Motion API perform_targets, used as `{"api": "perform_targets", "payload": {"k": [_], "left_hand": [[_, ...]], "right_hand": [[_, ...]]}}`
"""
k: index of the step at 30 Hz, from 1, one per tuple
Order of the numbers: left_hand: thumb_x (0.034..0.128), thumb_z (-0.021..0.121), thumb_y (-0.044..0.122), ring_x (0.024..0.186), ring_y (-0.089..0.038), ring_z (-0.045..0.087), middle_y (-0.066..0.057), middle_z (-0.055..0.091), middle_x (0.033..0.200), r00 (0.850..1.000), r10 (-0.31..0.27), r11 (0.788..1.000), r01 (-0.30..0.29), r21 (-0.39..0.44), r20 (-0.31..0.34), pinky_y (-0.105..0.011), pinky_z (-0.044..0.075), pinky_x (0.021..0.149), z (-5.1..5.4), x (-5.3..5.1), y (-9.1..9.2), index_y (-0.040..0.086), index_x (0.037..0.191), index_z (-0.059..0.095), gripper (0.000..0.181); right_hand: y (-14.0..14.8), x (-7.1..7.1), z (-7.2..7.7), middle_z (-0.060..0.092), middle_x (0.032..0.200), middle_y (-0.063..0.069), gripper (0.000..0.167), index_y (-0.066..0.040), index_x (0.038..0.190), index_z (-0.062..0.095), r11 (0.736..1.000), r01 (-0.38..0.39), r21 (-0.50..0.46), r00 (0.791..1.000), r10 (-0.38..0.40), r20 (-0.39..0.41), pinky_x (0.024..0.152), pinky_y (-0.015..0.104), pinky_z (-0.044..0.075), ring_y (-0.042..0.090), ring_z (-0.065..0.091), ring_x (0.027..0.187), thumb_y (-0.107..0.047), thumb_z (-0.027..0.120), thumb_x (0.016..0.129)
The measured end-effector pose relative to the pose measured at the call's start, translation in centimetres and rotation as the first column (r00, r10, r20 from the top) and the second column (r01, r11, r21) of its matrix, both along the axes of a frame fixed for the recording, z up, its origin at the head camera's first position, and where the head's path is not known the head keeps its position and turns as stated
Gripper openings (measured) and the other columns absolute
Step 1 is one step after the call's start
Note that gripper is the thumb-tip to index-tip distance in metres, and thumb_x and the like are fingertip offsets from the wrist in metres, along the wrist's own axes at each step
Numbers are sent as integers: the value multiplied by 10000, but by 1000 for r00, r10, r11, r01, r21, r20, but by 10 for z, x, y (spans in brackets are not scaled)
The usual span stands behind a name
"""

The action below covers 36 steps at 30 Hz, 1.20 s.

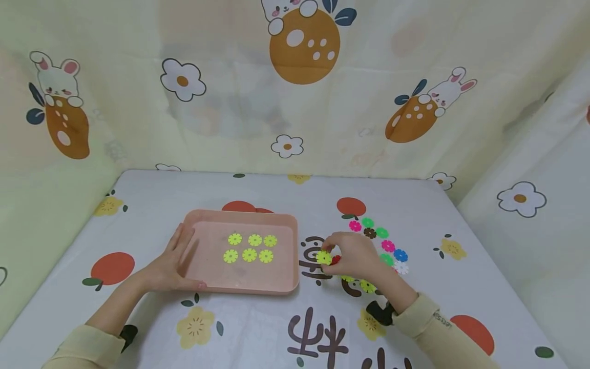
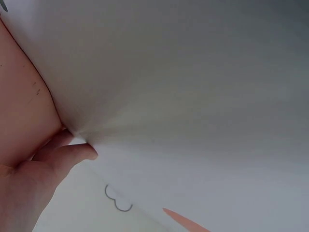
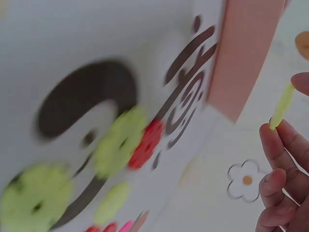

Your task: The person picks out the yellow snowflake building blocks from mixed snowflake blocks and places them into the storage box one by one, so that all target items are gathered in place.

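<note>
A shallow pink tray [image 1: 276,228] lies on the table, with several yellow-green notched plastic discs [image 1: 249,255] in two rows on its bottom. My left hand [image 1: 168,266] rests against the tray's left side, fingers spread along the rim and thumb at the front edge. To the right of the tray, my right hand [image 1: 357,256] pinches another yellow-green notched disc [image 1: 323,257] between thumb and fingertips. In the right wrist view this pinched disc [image 3: 282,106] is seen edge-on. A red disc [image 1: 337,260] shows just beside the right fingers.
Loose discs in pink, green, brown, blue and white [image 1: 387,246] lie right of and beyond the right hand. More yellow-green discs [image 1: 367,286] lie under the right wrist. A patterned cloth [image 1: 239,328] covers the table, and printed curtains [image 1: 230,118] hang behind and at the sides.
</note>
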<state>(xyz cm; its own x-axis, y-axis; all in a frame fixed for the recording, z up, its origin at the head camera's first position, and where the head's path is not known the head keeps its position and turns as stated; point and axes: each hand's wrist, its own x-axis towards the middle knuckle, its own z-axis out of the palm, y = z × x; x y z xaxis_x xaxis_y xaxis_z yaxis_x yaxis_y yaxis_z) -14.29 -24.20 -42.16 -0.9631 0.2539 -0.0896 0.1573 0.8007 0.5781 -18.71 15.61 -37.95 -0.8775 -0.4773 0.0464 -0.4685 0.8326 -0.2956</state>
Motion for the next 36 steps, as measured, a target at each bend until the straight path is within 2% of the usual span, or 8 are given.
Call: {"api": "perform_targets", "payload": {"k": [7, 13, 19, 24, 30, 36], "left_hand": [[610, 789, 483, 1309, -495, 35, -224, -149, 1478, 1000, -6, 1000, 6, 2, -2, -669, 325, 879, 2, 1, 0, 88, 1465, -29, 1248], [604, 793, 479, 1299, -510, 56, -220, -151, 1478, 1000, 1, 1000, -1, 2, 4, -670, 331, 872, 3, 1, 1, 97, 1465, -35, 1254], [601, 798, 465, 1303, -504, 48, -229, -141, 1476, 1000, 1, 1000, -1, 9, 1, -666, 335, 871, 3, 1, 1, 74, 1463, -13, 1247], [600, 799, 461, 1305, -501, 42, -233, -137, 1475, 1000, 1, 1000, -1, 7, 0, -662, 337, 873, 3, 1, 1, 77, 1464, -10, 1244], [603, 801, 451, 1305, -504, 33, -240, -138, 1472, 1000, -5, 1000, 5, 10, -4, -671, 320, 878, 3, 1, 1, 75, 1463, -15, 1244], [605, 799, 456, 1306, -500, 35, -237, -136, 1473, 1000, -9, 1000, 9, 7, -1, -671, 319, 882, 4, 1, 1, 80, 1464, -18, 1243]], "right_hand": [[-28, 3, 0, 601, 774, -113, 330, -200, 880, 687, 999, -43, -20, 999, 43, -1, 541, 209, 432, 92, 516, 691, -384, 791, 627], [-49, 5, -1, 590, 786, -139, 361, -191, 901, 690, 991, -123, -62, 992, 122, -14, 589, 221, 427, 86, 525, 720, -432, 777, 647], [-72, 8, 1, 593, 816, -150, 316, -208, 923, 687, 989, -146, -32, 989, 147, 25, 600, 207, 422, 61, 502, 738, -404, 730, 678], [-90, 7, 1, 607, 829, -161, 308, -221, 933, 690, 982, -187, -8, 982, 187, 28, 609, 208, 420, 48, 501, 744, -411, 703, 690], [-109, 5, -6, 630, 849, -169, 290, -226, 918, 701, 976, -219, -15, 975, 220, 33, 593, 178, 414, 36, 521, 763, -414, 716, 698], [-126, 8, -12, 639, 799, -144, 292, -174, 920, 719, 965, -261, -28, 964, 262, 40, 657, 159, 418, 41, 533, 751, -384, 723, 718]]}}
